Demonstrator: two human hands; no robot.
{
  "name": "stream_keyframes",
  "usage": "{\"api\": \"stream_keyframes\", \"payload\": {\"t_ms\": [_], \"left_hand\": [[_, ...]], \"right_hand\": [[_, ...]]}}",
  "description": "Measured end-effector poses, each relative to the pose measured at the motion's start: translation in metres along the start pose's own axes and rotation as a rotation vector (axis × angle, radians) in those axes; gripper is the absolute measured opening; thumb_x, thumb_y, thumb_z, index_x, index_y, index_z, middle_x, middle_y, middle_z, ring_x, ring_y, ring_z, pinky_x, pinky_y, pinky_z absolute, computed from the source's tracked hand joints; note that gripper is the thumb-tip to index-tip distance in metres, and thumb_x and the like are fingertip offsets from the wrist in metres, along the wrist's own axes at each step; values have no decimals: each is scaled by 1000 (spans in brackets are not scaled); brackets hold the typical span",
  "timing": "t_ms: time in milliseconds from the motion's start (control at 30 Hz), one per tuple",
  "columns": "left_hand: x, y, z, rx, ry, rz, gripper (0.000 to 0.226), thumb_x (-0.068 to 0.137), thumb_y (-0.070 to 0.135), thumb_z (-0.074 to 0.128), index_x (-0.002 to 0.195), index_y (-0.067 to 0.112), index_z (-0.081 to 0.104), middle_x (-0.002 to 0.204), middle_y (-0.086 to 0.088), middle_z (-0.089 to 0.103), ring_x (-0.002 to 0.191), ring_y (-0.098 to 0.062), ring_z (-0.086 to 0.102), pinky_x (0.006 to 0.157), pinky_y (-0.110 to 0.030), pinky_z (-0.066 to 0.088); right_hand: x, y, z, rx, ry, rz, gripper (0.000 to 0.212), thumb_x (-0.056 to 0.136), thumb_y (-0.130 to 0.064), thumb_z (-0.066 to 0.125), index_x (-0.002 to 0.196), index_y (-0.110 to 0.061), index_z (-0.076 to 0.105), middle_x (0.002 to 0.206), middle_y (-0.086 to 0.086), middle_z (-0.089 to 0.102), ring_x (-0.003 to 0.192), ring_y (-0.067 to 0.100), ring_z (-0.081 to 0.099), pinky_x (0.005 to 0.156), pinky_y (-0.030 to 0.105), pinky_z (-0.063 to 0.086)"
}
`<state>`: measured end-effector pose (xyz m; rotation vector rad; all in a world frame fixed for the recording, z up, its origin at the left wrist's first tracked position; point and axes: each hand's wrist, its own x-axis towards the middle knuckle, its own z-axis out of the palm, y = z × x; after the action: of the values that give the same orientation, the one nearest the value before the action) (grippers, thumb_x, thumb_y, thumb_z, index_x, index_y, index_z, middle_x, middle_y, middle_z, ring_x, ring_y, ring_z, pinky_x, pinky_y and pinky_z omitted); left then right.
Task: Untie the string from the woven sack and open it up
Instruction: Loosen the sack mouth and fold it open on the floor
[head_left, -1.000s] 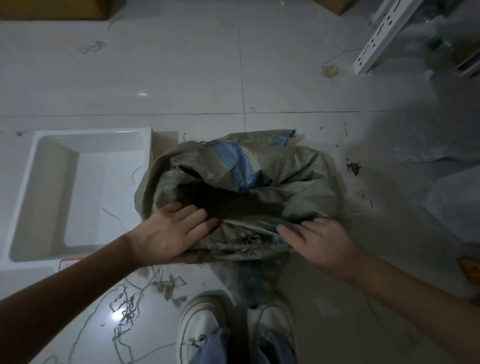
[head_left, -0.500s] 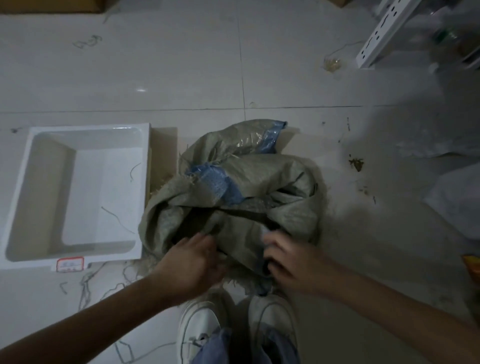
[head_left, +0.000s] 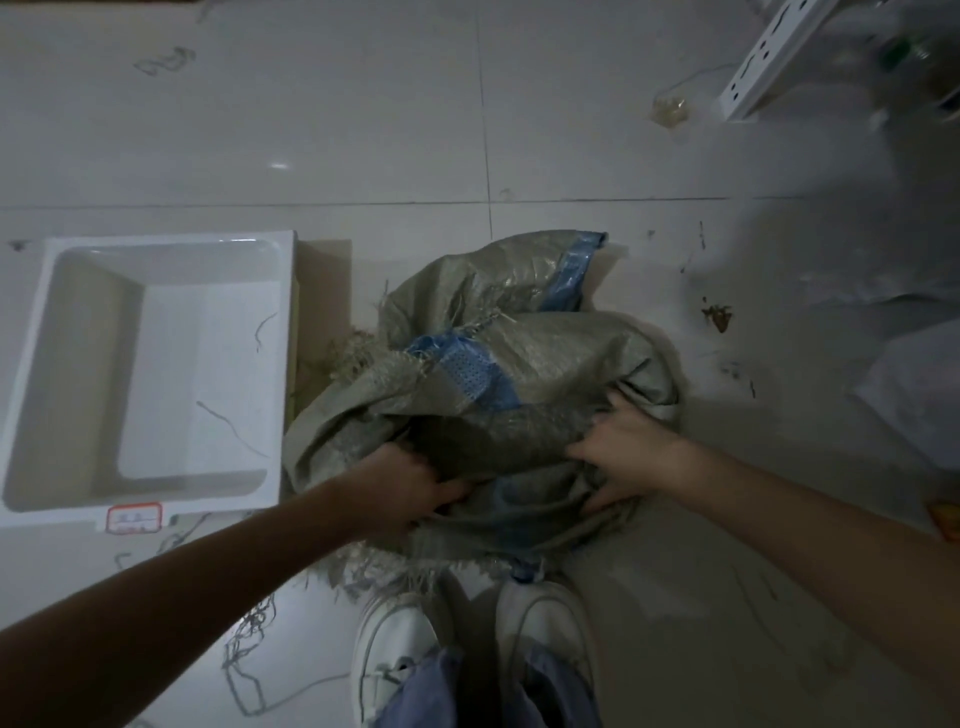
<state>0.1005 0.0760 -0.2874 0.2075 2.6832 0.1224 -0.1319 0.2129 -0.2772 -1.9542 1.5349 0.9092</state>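
Slumping on the tiled floor (head_left: 363, 130) just ahead of the white shoes (head_left: 395, 654), the woven sack (head_left: 545, 364) looks soft, crinkly and light in its cloth, though bulky. The left hand (head_left: 402, 491) at seven o'clock and the right hand (head_left: 626, 452) at four o'clock each clutch the near rim, set apart; the hem, judged firmer, offers the best purchase, while loose string (head_left: 244, 654) lies on the floor.

Both hands — left (head_left: 410, 488), right (head_left: 626, 452) — gripping the woven sack (head_left: 545, 358) mouth

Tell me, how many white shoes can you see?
2: the left shoe and the right shoe stand side by side on the floor, just below the woven sack.
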Motion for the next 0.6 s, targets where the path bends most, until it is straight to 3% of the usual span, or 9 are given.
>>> {"api": "stream_keyframes", "payload": {"t_ms": [67,100,167,233,333,400,467,533,600], "left_hand": [[-13,-4,4,-15,177,51,30,83,25,42,111,22,51,68,0,70,51,-16,65,47,-22,53],[-19,-5,8,-18,247,79,27,81,24,41,107,22,50,67,1,70,48,-14,63,43,-20,51],[-28,-8,11,-38,351,145,28,82,22,44,109,22,51,80,1,73,57,-13,67,47,-22,55],[-35,-10,5,2,396,172,29,82,23,46,111,23,51,89,0,74,64,-14,70,52,-23,58],[-39,-5,13,88,362,113,41,71,27,65,110,23,53,89,1,72,71,-15,69,65,-26,57],[-38,10,23,85,229,60,56,59,41,73,110,23,58,85,2,70,72,-16,67,72,-28,52],[-39,26,19,-9,183,15,49,66,54,61,105,24,65,82,2,69,71,-17,66,74,-29,47],[-37,34,0,-81,364,-81,33,78,46,52,97,24,69,81,0,67,72,-19,64,75,-31,35],[-27,33,-27,21,556,-275,29,80,33,56,102,17,67,92,-9,69,84,-26,61,79,-35,34]], "right_hand": [[0,5,-1,24,64,13,46,74,-55,60,106,-22,63,105,4,69,106,24,59,102,43,22],[0,7,0,-2,165,-17,35,71,-48,65,94,-22,65,93,3,71,97,22,63,94,39,24],[-1,8,5,-82,534,-126,17,67,-33,72,71,-20,62,63,0,66,67,19,64,79,33,29],[-7,6,10,-71,903,-249,21,84,-12,57,64,-17,55,53,1,55,52,19,54,67,31,37],[-13,-6,23,-101,996,-299,21,87,-5,46,70,-16,46,59,2,53,53,18,50,58,29,41],[-15,-12,30,-121,807,-279,9,79,-15,56,76,-17,47,70,3,58,64,20,57,65,31,47],[-19,-18,31,-4,692,-234,22,74,-36,56,85,-16,55,89,7,63,86,24,60,86,38,48],[-25,-26,17,198,860,-113,40,73,-43,56,96,-11,57,106,12,61,103,26,53,102,40,37],[-26,-26,-8,234,1110,133,47,73,-36,57,110,-7,51,118,16,54,114,28,45,107,42,30]]}}
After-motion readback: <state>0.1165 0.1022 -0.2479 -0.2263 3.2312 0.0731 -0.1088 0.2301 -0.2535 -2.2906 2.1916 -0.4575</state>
